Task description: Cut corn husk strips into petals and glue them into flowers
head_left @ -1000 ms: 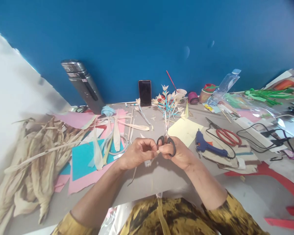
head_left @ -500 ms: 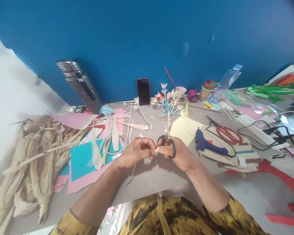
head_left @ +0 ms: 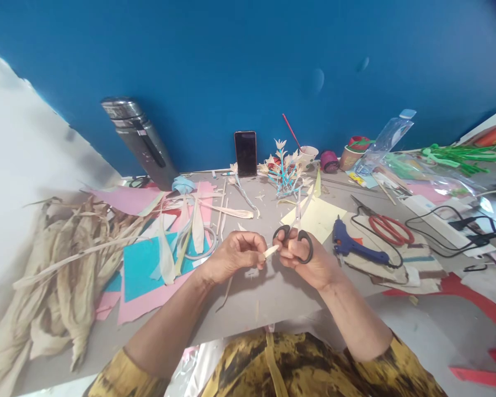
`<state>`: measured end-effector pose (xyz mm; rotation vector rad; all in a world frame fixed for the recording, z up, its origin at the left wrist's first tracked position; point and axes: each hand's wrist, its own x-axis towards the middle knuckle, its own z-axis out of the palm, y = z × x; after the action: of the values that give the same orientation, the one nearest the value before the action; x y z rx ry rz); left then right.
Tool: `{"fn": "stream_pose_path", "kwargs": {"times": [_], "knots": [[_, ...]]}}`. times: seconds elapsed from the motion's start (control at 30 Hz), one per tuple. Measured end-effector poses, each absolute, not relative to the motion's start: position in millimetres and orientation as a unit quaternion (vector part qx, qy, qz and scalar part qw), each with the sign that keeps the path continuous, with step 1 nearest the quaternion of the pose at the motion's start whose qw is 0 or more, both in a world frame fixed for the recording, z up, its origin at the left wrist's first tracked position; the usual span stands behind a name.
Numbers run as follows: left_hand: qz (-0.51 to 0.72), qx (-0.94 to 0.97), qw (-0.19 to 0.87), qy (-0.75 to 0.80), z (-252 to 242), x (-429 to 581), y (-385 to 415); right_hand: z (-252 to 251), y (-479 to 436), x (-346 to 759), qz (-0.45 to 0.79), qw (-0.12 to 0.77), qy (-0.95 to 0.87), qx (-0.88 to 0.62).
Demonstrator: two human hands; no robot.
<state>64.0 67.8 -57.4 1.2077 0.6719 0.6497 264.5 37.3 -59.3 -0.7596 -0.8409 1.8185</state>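
Between its thumb and fingers, my left hand [head_left: 236,257] pinches a small pale piece of husk [head_left: 271,251], pointed toward the right. My right hand [head_left: 308,258] has its fingers in the handles of black-handled scissors [head_left: 299,220]; their blades are apart and point away from me. The right fingertips are close to the tip of the husk piece; whether they touch it I cannot tell. Beyond the scissors stands a bunch of pale husk flowers on blue stems [head_left: 284,173]. A yellow paper sheet [head_left: 324,218] lies beside the blades.
Dried husks [head_left: 62,264], blue paper [head_left: 143,275] and pink paper lie on the left, below a steel flask [head_left: 143,146]. A phone [head_left: 246,154] leans on the wall. A blue glue gun [head_left: 359,245], red-handled pliers [head_left: 391,229] and a power strip [head_left: 434,220] occupy the right.
My right fingers have drawn back a little from the husk piece, showing more of it. The scissor blades have opened wider. The left hand keeps its pinch.
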Motion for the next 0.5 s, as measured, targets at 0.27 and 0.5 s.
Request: {"fn": "stream_pose_path", "kwargs": {"times": [0.27,0.5], "knots": [[0.304,0.539,0.711,0.334,-56.2,67.6,66.6,-56.3,36.9,247.0,0.668,0.486,-0.402,-0.395],[0.359,0.492,0.738,0.29,-58.4,66.0,69.7,-50.6,40.7,256.0,0.661,0.513,-0.384,-0.391]]}}
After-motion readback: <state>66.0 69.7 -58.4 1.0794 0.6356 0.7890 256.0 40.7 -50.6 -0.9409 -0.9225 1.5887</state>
